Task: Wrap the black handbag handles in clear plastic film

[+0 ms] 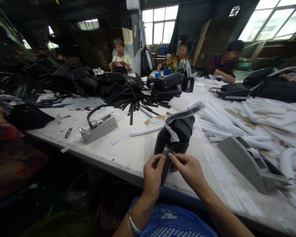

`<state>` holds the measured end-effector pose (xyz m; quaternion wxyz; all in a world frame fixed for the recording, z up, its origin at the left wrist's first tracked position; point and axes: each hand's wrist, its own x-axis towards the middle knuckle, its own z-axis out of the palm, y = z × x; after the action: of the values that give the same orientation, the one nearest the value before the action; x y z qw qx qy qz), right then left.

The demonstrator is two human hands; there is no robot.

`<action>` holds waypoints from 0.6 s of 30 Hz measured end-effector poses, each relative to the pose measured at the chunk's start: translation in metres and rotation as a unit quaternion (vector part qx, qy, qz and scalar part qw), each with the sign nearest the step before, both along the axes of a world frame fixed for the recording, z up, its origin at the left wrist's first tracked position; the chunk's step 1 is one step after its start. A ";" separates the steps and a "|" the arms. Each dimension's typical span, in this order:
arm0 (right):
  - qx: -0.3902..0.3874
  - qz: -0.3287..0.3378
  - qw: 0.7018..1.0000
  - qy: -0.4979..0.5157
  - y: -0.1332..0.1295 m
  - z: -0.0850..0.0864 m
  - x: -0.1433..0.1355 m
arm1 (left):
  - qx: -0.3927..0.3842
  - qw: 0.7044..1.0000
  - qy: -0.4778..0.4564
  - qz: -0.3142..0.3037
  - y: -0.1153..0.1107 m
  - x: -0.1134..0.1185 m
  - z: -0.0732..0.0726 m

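Note:
A black handbag [182, 131] stands on the white table close in front of me, its handle [171, 123] wrapped in clear plastic film. From its near side a dark strap [165, 171] hangs down past the table edge. My left hand [154, 169] pinches the strap's left side between thumb and fingers. On the other side my right hand [186, 164] pinches the same strap near its top, thumb and index finger close to the left thumb. A bit of clear film shows at the strap's upper end. The fingertips behind the strap are partly hidden.
Grey tape dispensers stand left [100, 128] and right [251, 164] of the bag. White padding rolls [224, 121] and paper sheets lie to the right. Black straps [130, 95] and more handbags [166, 85] are piled further back. Several people sit around the table.

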<state>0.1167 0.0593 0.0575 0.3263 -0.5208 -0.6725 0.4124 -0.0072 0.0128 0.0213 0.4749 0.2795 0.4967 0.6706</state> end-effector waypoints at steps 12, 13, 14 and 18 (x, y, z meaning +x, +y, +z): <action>-0.122 -0.003 0.979 0.162 0.001 -0.008 -0.006 | 0.167 0.906 0.390 0.014 -0.015 -0.019 -0.012; -0.148 0.009 0.972 0.183 0.002 -0.006 -0.005 | 0.177 0.897 0.405 -0.004 -0.015 -0.022 -0.012; -0.171 0.023 0.964 0.203 0.002 -0.004 -0.003 | 0.183 0.889 0.419 -0.022 -0.015 -0.026 -0.011; -0.180 0.063 0.965 0.181 0.004 0.001 0.001 | 0.189 0.866 0.455 -0.082 -0.012 -0.038 -0.004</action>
<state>0.1177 0.0630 0.0581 0.3167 -0.4443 -0.5488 0.6333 -0.0451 0.0009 0.0176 0.1878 0.6780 0.4961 0.5088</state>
